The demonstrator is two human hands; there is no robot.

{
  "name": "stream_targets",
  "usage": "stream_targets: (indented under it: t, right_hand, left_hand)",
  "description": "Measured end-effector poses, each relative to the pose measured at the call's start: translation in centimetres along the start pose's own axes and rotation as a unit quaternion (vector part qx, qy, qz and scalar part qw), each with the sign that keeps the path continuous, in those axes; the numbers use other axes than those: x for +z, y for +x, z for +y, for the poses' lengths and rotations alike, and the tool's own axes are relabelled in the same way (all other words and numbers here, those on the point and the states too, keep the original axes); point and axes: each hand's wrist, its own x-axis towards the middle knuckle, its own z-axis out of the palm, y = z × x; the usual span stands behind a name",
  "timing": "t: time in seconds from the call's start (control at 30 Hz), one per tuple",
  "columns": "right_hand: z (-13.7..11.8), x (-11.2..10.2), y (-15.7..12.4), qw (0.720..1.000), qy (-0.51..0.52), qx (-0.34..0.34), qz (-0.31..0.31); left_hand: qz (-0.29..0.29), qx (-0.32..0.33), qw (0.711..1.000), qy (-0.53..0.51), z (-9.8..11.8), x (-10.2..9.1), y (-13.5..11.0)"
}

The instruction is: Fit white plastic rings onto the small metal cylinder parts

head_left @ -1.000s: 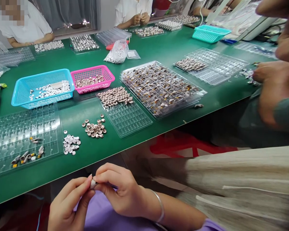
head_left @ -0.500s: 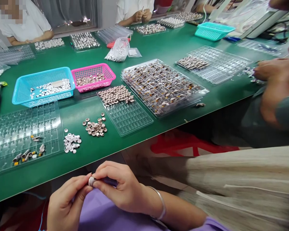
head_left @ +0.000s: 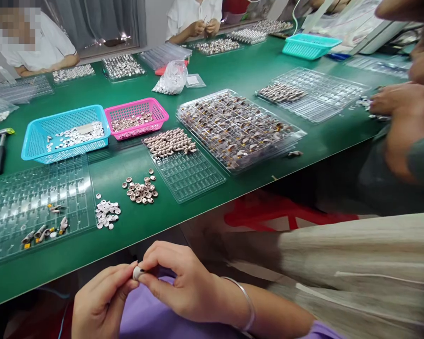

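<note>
Just below the table edge, both hands pinch one small white rounded shell piece (head_left: 137, 273) with a dark spot, which looks like part of an earbud. My left hand (head_left: 102, 296) grips its left side between thumb and fingertips. From the right, the thumb and forefinger of my right hand (head_left: 183, 280) close on it; that wrist wears a bangle (head_left: 245, 303). Fingertips cover much of the piece. Nearest on the table lie a pile of white discs (head_left: 108, 213), a group of beige cup-shaped shells (head_left: 140, 190) and a clear tray (head_left: 70, 181) with several stemmed parts bearing yellow tabs.
A blue basket (head_left: 33, 141) of white pieces stands beside a pink basket (head_left: 162, 109) of beige shells. Partly filled clear tray (head_left: 192, 181) and stacked filled trays (head_left: 293, 136) lie to the right. A hammer (head_left: 0, 150) rests at left. Co-workers sit around the green table (head_left: 229, 197).
The view has shifted slightly, so the hands sit a little lower and further right in the picture. Both hands keep their pinch on the small shell piece.
</note>
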Motion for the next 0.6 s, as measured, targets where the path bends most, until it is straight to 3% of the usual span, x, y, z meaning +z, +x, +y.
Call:
stream_targets:
  t: [0.33,0.6]
  right_hand:
    - [-0.1,0.2,-0.3,0.999,0.030,-0.022,0.013]
    - [0.0,-0.7,-0.4,0.995,0.048,-0.079,-0.033]
  left_hand:
    - [-0.008,0.023,0.999,-0.023,-0.2,0.2,0.0]
    - [-0.096,0.087,0.992,-0.005,0.9,-1.1,2.5]
